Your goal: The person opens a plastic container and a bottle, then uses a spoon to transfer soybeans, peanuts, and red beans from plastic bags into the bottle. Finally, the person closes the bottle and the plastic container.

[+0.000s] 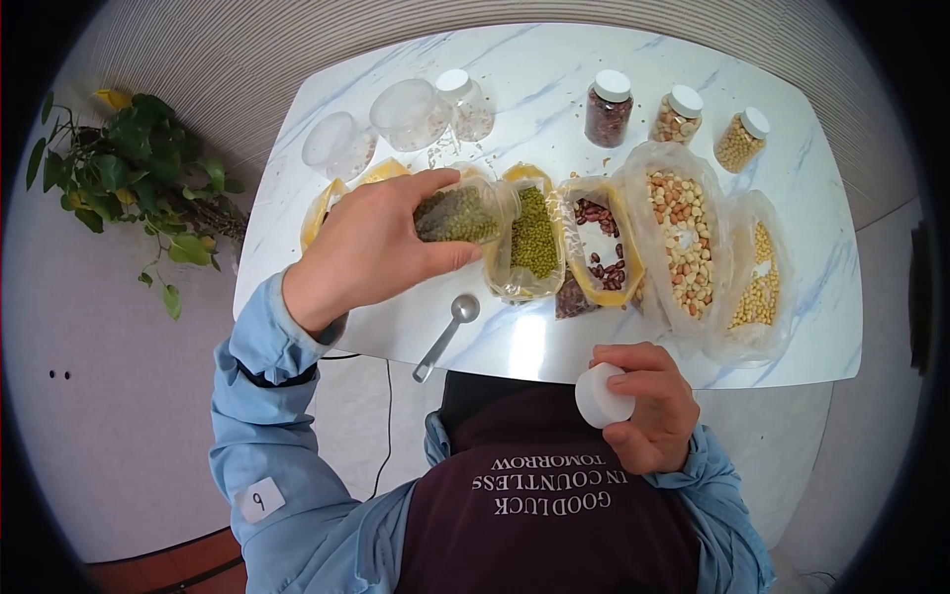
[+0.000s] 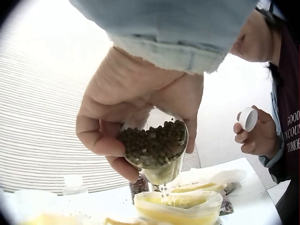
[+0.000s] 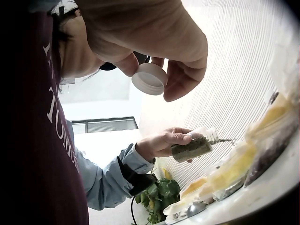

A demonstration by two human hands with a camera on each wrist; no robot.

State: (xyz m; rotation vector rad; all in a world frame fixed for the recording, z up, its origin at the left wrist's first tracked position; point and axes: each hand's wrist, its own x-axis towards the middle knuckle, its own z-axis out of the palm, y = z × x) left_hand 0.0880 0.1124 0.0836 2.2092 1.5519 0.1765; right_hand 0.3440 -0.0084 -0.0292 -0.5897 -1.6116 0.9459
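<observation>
My left hand (image 1: 371, 243) grips a clear jar (image 1: 460, 215) part-filled with green mung beans, tipped on its side with its mouth to the right. In the right wrist view a thin stream of beans (image 3: 226, 140) leaves the mouth of the jar (image 3: 193, 149). Below that mouth stands an open bag of mung beans (image 1: 534, 233) with a yellow rim. Away from the bags, in front of my chest, my right hand (image 1: 655, 406) pinches a white screw lid (image 1: 604, 396) between thumb and fingers. The lid's hollow inside (image 3: 151, 78) faces the right wrist camera.
Open bags of red beans (image 1: 602, 247), peanuts (image 1: 683, 243) and yellow beans (image 1: 760, 287) stand to the right. A metal spoon (image 1: 447, 337) lies near the front edge. Behind are capped jars (image 1: 608, 111) and clear round tubs (image 1: 408, 111). Spilled bits dot the white table (image 1: 544, 59).
</observation>
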